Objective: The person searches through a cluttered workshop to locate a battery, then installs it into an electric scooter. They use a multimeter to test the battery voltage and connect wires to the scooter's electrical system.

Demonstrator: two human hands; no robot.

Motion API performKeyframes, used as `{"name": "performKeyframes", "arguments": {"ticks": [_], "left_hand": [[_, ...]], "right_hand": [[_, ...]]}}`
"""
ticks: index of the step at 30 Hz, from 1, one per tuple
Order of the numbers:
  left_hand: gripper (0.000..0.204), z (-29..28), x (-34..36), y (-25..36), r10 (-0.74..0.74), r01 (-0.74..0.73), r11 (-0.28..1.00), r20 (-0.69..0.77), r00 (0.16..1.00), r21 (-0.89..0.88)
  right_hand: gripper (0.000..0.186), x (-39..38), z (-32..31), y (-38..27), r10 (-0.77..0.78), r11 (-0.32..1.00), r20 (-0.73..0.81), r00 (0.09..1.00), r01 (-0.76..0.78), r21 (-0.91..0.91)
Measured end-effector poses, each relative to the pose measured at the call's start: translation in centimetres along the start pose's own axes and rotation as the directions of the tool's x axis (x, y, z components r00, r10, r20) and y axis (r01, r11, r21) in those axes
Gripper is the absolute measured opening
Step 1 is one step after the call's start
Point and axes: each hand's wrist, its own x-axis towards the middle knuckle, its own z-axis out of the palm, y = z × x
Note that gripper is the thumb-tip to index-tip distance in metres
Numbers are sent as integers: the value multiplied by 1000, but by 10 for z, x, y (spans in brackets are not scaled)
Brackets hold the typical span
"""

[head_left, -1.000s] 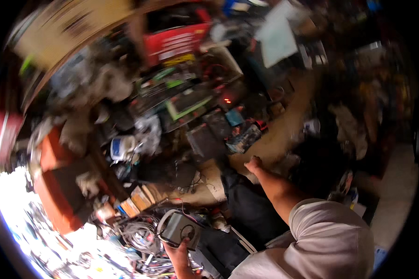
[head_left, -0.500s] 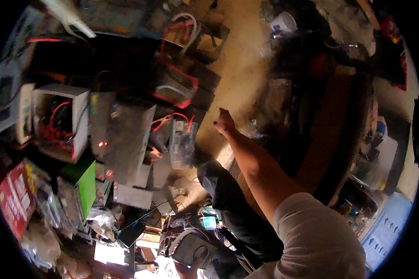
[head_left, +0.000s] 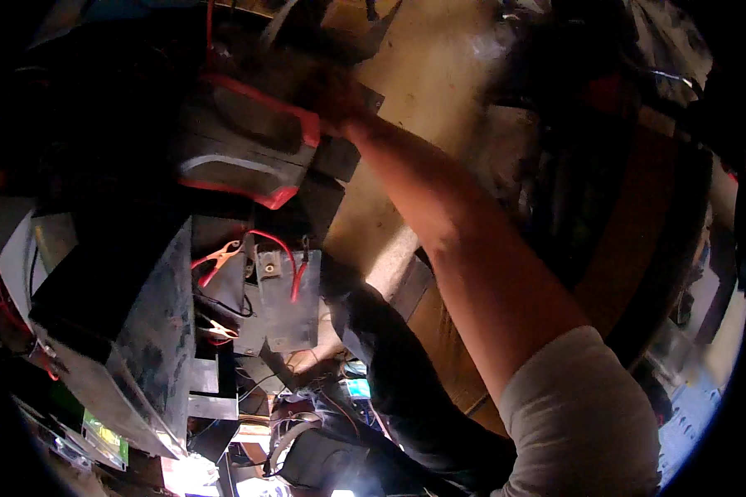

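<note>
My right arm reaches up and left from the lower right. My right hand (head_left: 333, 101) is in deep shadow, beside the upper right corner of a grey case with red edges (head_left: 261, 160). Its fingers are too dark to make out, so whether it touches or grips anything does not show. Below that case stands a grey box-shaped battery (head_left: 288, 311), with a red lead running over its top. Left of the battery lie a clamp with red grips (head_left: 220, 262) and a second, smaller clamp (head_left: 220, 332). My left hand is out of view.
A large dark metal box (head_left: 141, 364) stands at the left. My trousered leg (head_left: 389, 356) is beside the battery. Loose cables and a grey bag-like object (head_left: 327, 455) lie at the bottom. Dark clutter (head_left: 580, 190) lines the right of the tan floor (head_left: 414, 99).
My right hand has moved left from over the tan floor to the red-edged case. The view has shifted, and the case, battery and clamps appear larger.
</note>
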Motion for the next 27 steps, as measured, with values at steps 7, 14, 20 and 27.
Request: {"name": "performKeyframes", "arguments": {"ticks": [7,14,20,27], "left_hand": [[70,4,3,0,-20,20,1000,14,1000,-23],[69,0,12,6,-24,24,999,4,1000,36],[68,-5,1,-7,-20,19,1000,-55,998,-23],[67,-46,-36,-24,105,-104,989,8,994,-105]], "right_hand": [[61,-66,-5,29,48,997,378,925,-20,-78],[124,-167,57,115,398,910,228,889,-413,21],[118,-145,63,96,370,883,249,895,-422,207],[107,-242,27,40,481,734,559,676,-659,165]]}}
